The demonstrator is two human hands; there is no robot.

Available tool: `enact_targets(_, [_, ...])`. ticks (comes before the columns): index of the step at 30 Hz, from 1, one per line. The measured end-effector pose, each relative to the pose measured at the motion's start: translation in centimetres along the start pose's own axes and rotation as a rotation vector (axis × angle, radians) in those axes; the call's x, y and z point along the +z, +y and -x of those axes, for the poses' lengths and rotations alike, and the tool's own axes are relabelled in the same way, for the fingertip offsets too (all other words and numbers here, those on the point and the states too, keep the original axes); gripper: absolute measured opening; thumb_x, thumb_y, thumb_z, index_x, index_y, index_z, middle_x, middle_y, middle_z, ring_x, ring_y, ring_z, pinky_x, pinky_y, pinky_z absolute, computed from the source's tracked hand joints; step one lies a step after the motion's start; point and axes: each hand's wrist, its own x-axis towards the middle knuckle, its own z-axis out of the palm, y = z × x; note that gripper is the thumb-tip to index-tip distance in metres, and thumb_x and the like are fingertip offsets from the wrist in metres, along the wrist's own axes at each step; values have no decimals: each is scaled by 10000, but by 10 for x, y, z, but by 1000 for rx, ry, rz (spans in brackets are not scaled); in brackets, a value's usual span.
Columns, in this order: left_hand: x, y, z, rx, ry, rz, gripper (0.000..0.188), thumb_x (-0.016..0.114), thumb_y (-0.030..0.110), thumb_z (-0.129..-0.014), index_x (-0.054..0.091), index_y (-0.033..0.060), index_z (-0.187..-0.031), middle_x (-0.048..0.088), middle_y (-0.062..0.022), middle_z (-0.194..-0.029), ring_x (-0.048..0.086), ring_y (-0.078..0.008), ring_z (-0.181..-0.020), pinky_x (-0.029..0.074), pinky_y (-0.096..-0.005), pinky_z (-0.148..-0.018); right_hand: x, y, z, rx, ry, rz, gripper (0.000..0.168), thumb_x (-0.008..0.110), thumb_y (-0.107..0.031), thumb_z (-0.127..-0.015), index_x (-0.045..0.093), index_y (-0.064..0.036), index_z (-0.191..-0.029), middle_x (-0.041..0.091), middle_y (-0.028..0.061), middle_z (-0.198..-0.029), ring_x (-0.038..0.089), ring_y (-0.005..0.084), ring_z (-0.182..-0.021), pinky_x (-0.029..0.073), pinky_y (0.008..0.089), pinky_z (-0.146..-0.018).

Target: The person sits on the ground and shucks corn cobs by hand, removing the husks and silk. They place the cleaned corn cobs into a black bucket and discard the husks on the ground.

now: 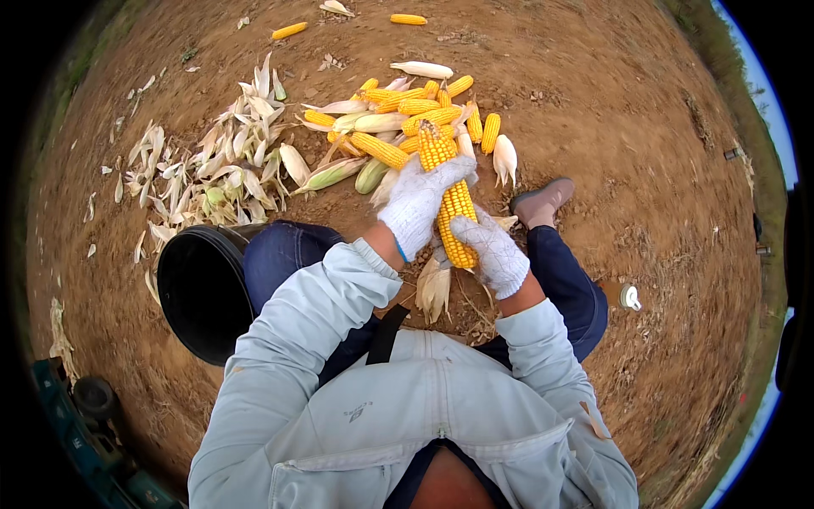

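My left hand (416, 197), in a white knit glove, wraps around the upper half of a bare yellow ear of corn (455, 207). Lower down, my gloved right hand (497, 254) grips the same ear near its thick end, thumb on the kernels. The ear is held tilted above the ground between my legs. Pale dry husk (434, 289) hangs or lies beneath its lower end; whether it is still attached is hidden. Just beyond my hands is a heap of husked yellow ears (439, 116), mixed with ears still in their husks (379, 122).
A heap of stripped husks (235, 172) spreads at the left. A black bucket (202, 296) lies tipped beside my left knee. Two loose ears (289, 30) lie farther off. A bottle with a white cap (628, 297) is by my right knee. A green wheeled machine (82, 439) stands lower left.
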Motion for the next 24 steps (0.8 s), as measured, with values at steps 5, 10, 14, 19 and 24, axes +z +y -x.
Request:
enact_targets(5, [-12,20,-17,117,140,242,273,737,151,-944,648,52,-1182,698,-74,-898,689,-187,-781,600,-344,-709,3,24,10,190,-75,-96,322,665,-210,-1020,610,-16,-1271,589,14,-799,519,94,-596,426,248,-517])
enact_targets(10, [-30,71,-24,325,304,444,196,712,217,-977,633,73,-1083,678,-69,-904,706,-246,-838,638,-409,-776,1,28,23,119,-40,307,267,569,-303,-1067,661,-57,-1117,593,32,-723,550,144,-589,418,288,-526])
enact_targets(14, [-73,136,15,492,342,518,344,608,343,-1047,598,0,-1043,671,-158,-1006,685,-332,-1051,550,-565,-1058,-36,46,26,128,-152,1479,353,597,-363,-996,659,-128,-1253,716,155,-1229,653,368,-1200,507,493,-981])
enact_targets(19, [-153,180,124,817,589,239,316,589,334,-1047,589,23,-1106,651,-140,-1058,670,-339,-1087,534,-526,-1100,-88,74,58,338,68,1718,581,645,-459,-939,583,-142,-1422,606,155,-1426,582,334,-1318,449,467,-1114])
enact_targets(24, [-254,165,222,883,964,-57,268,689,243,-1000,596,18,-1112,682,-109,-1015,696,-270,-952,590,-450,-990,-114,90,50,410,49,1642,608,632,-463,-949,572,-134,-1457,577,161,-1481,563,333,-1357,454,436,-1131])
